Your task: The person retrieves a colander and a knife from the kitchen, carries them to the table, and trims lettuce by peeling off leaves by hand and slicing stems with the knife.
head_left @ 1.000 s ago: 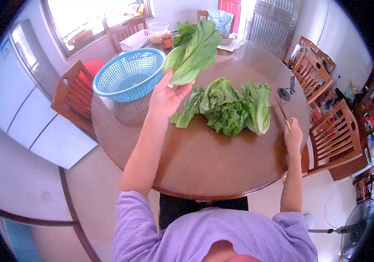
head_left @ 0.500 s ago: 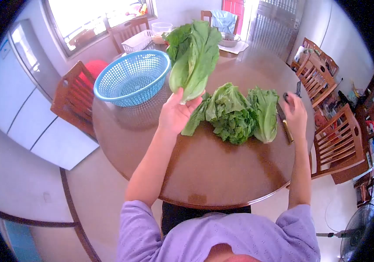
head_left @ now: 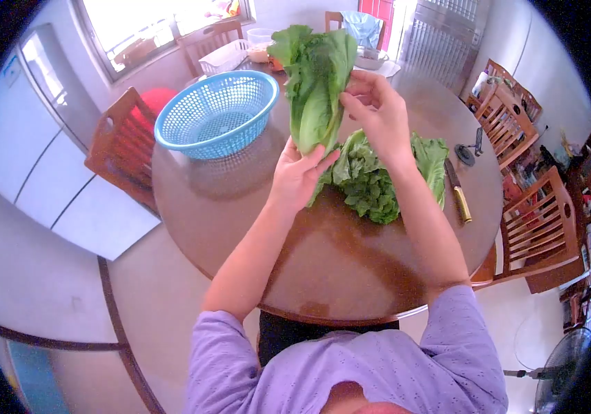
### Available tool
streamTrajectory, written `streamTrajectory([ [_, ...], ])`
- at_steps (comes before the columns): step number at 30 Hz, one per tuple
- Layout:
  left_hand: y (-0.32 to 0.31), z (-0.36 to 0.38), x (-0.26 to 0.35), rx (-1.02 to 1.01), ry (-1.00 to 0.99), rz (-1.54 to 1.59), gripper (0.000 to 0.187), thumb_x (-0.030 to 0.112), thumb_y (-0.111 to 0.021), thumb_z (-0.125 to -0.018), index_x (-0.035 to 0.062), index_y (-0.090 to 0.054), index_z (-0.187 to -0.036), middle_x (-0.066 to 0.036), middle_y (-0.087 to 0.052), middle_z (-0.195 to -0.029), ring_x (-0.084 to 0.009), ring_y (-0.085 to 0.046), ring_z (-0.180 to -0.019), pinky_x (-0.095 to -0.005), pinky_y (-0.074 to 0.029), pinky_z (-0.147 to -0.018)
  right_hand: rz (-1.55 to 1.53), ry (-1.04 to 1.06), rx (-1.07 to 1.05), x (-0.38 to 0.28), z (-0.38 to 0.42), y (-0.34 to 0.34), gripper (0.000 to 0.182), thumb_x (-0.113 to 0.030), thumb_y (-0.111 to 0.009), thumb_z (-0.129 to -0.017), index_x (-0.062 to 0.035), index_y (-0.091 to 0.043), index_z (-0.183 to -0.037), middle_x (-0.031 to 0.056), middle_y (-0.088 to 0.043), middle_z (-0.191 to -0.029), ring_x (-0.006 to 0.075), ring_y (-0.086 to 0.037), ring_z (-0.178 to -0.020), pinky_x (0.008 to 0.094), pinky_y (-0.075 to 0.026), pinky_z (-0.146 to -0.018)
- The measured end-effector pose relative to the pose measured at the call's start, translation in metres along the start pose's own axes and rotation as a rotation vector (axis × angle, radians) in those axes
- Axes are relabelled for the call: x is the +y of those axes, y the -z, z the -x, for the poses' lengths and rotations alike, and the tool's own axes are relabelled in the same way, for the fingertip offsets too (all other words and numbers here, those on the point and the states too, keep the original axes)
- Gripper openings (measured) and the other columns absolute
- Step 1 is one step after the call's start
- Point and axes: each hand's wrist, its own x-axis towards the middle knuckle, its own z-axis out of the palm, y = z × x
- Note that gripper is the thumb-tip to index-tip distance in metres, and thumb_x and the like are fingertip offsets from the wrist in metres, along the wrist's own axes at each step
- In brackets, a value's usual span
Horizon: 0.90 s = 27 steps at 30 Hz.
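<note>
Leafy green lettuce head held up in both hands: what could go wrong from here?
1. The left hand grips only the base of the leafy green lettuce head while the right hand pinches an outer leaf; a pulled leaf may tear or fall onto the round brown wooden table.
2. The yellow-handled knife lies near the right forearm and could be knocked.

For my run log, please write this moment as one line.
left hand: holds lettuce base | right hand: pinches a leaf | knife: on table
</note>
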Motion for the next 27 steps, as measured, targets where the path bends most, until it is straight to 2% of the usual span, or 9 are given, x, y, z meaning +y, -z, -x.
streamTrajectory([
  [3,0.002,-0.001,0.0,-0.022,0.009,-0.025,0.053,0.013,-0.063,-0.088,0.0087,-0.036,-0.134,-0.006,-0.05,-0.129,-0.0203,-0.051,-0.118,-0.0445,-0.044,-0.099,-0.061,-0.052,0.004,0.001,-0.002,0.001,0.042,-0.007,-0.07,-0.077,0.003,-0.057,-0.116,0.0098,-0.068,-0.086,0.0145,-0.063,-0.077,0.029,-0.052,-0.071],
  [6,0.004,-0.001,0.0,-0.048,0.017,-0.065,0.052,0.03,-0.053,-0.094,0.0083,-0.036,-0.138,-0.009,-0.047,-0.136,-0.0289,-0.049,-0.122,-0.05,-0.04,-0.101,-0.103,-0.082,-0.006,0.0,0.0,0.0,0.042,-0.005,-0.068,-0.077,0.0053,-0.056,-0.116,0.0108,-0.067,-0.087,0.0137,-0.063,-0.077,0.028,-0.052,-0.07],
  [9,0.006,-0.003,-0.001,0.014,0.053,-0.058,0.052,0.039,-0.045,-0.096,0.0092,-0.038,-0.138,-0.01,-0.05,-0.134,-0.0301,-0.05,-0.121,-0.051,-0.043,-0.097,-0.142,-0.097,0.006,0.001,0.002,-0.002,0.043,-0.004,-0.067,-0.077,0.0069,-0.055,-0.117,0.0114,-0.067,-0.087,0.0134,-0.063,-0.076,0.0269,-0.052,-0.069],
  [15,0.0,-0.002,0.007,0.138,0.037,0.086,0.055,0.044,-0.043,-0.095,0.0085,-0.04,-0.137,-0.01,-0.052,-0.132,-0.0312,-0.052,-0.118,-0.0494,-0.043,-0.096,-0.231,-0.124,0.062,-0.009,0.012,0.0,0.049,-0.005,-0.066,-0.077,0.0069,-0.051,-0.122,0.0097,-0.065,-0.089,0.014,-0.061,-0.079,0.0263,-0.052,-0.07],
  [18,0.008,-0.006,0.011,0.06,0.051,0.157,0.048,0.038,-0.045,-0.096,0.0101,-0.041,-0.134,-0.008,-0.051,-0.131,-0.0255,-0.052,-0.117,-0.0482,-0.044,-0.094,-0.231,-0.121,0.075,-0.013,0.017,-0.001,0.05,-0.004,-0.066,-0.078,0.0059,-0.049,-0.124,0.0076,-0.064,-0.089,0.014,-0.06,-0.083,0.0268,-0.051,-0.075],
  [24,0.004,-0.005,0.012,0.066,0.053,0.134,0.05,0.041,-0.042,-0.096,0.0101,-0.041,-0.135,-0.008,-0.051,-0.131,-0.0262,-0.052,-0.116,-0.0493,-0.043,-0.095,-0.493,-0.149,0.06,-0.026,0.029,-0.013,0.051,0.0,-0.065,-0.078,0.0048,-0.048,-0.126,0.0082,-0.06,-0.098,0.0153,-0.059,-0.089,0.0287,-0.05,-0.079],
  [27,-0.002,-0.004,0.013,-0.015,0.076,0.172,0.05,0.044,-0.038,-0.097,0.0124,-0.041,-0.135,-0.008,-0.051,-0.131,-0.0268,-0.052,-0.116,-0.0501,-0.043,-0.094,-0.446,-0.147,-0.043,-0.041,0.035,-0.018,0.052,0.005,-0.059,-0.08,0.0069,-0.042,-0.129,0.01,-0.057,-0.108,0.0179,-0.057,-0.098,0.0302,-0.05,-0.084],
])
